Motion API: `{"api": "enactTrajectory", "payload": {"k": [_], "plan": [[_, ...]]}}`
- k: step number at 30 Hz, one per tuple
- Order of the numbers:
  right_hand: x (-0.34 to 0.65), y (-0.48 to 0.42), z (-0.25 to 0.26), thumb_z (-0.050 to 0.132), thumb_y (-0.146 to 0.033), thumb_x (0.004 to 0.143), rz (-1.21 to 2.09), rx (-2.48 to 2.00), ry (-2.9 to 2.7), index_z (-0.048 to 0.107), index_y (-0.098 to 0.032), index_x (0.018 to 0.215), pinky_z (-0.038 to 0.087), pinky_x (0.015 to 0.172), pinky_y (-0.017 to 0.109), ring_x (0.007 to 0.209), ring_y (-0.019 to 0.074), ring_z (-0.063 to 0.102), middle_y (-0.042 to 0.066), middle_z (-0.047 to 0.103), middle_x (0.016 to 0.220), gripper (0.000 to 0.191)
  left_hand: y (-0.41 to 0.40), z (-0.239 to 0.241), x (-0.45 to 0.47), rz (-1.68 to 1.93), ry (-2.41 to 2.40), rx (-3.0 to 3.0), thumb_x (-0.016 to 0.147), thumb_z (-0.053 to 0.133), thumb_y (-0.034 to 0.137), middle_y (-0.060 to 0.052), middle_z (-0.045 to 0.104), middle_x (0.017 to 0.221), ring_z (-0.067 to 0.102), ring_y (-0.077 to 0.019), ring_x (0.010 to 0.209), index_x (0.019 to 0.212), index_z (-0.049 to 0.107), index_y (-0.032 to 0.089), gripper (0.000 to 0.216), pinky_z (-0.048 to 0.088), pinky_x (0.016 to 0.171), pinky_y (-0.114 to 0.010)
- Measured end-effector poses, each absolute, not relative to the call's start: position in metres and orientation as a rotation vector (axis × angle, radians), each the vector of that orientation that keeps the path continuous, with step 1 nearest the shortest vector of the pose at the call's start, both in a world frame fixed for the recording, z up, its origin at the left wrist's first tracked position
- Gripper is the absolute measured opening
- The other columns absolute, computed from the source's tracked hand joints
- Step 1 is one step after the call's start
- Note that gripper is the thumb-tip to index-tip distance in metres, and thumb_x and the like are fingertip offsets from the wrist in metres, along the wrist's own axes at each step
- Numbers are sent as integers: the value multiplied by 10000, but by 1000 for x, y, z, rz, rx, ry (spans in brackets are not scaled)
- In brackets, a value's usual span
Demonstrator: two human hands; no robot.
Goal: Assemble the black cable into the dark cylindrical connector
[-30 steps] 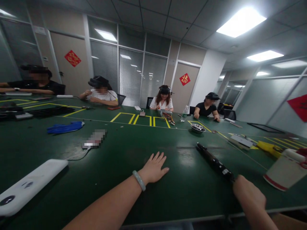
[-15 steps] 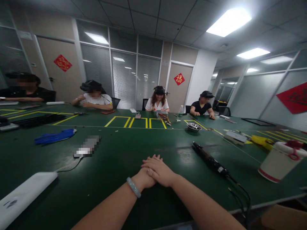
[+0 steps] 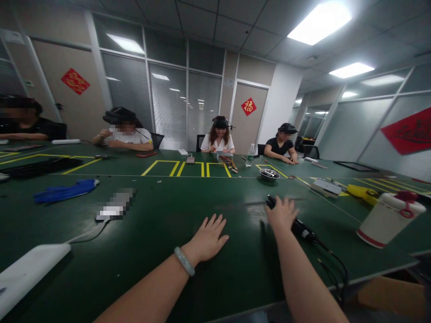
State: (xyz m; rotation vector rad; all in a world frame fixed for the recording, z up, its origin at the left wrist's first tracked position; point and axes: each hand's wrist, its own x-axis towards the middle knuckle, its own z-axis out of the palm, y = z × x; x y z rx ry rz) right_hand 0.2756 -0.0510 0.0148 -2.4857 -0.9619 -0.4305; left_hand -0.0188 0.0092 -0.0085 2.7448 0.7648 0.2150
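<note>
My left hand lies palm down on the green table, fingers spread and holding nothing. A pale bangle circles that wrist. Over the black electric screwdriver is my right hand, its fingers apart. It covers the middle of the tool, while the tip shows to the left of the fingers. Whether the palm touches the tool I cannot tell. From the screwdriver's rear end a cable runs toward the near right edge of the table.
Right of the screwdriver stands a white cup with a red-looped lid. Farther back are a metal bowl and a water bottle. To the left lie a blue glove and a white power bank. Several people sit across the table.
My hands were clasped together; now they are apart. The right hand has moved right and forward to the screwdriver, and the left has flattened on the table. The view has shifted slightly.
</note>
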Motion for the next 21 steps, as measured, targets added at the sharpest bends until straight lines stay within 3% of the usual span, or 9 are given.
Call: {"api": "enactTrajectory", "payload": {"k": [1, 3, 7, 13, 17, 21], "plan": [[295, -59, 16, 570, -492, 786, -444, -2580, -756, 423, -157, 1370, 144, 1007, 674, 1359, 416, 188, 228, 211, 1501, 689, 8, -6, -19, 204, 769, 2737, 945, 172, 588, -40, 127, 1550, 86, -269, 1425, 1484, 186, 247, 638, 139, 1130, -514], [328, -74, 16, 612, -571, 714, -319, -2739, -491, 513, -144, 1287, 163, 962, 704, 1309, 459, 263, 274, 321, 1430, 722, 6, -3, -20, 188, 782, 2724, 944, 168, 590, -46, 133, 1549, 81, -271, 1425, 1484, 188, 236, 646, 134, 1130, -516], [358, -87, 7, 639, -661, 622, -40, -2864, -526, 625, -105, 1133, 313, 929, 586, 1158, 434, 464, 274, 547, 1197, 755, 6, -4, -19, 194, 772, 2718, 940, 169, 595, -42, 130, 1551, 61, -271, 1427, 1486, 183, 235, 654, 119, 1133, -516], [355, -83, -2, 632, -597, 653, -81, -2921, -711, 633, -85, 1124, 444, 815, 469, 1119, 419, 502, 263, 545, 1205, 696, 8, -11, -18, 212, 774, 2716, 941, 162, 593, -43, 111, 1554, 44, -268, 1428, 1489, 168, 231, 657, 89, 1139, -509], [351, -81, 4, 584, -603, 685, 46, -2878, -789, 674, -76, 1033, 483, 711, 425, 1019, 410, 570, 245, 610, 1095, 638, 11, -14, -19, 230, 779, 2708, 939, 181, 594, -47, 45, 1559, 11, -266, 1429, 1498, 82, 226, 677, 88, 1140, -513], [319, -72, 18, 568, -601, 695, 128, -2753, -1058, 702, -155, 989, 477, 660, 407, 871, 363, 628, 179, 668, 955, 551, 11, -7, -18, 353, 783, 2754, 940, 241, 577, -38, -27, 1559, -19, -264, 1428, 1498, 14, 240, 690, 95, 1143, -512]]}}
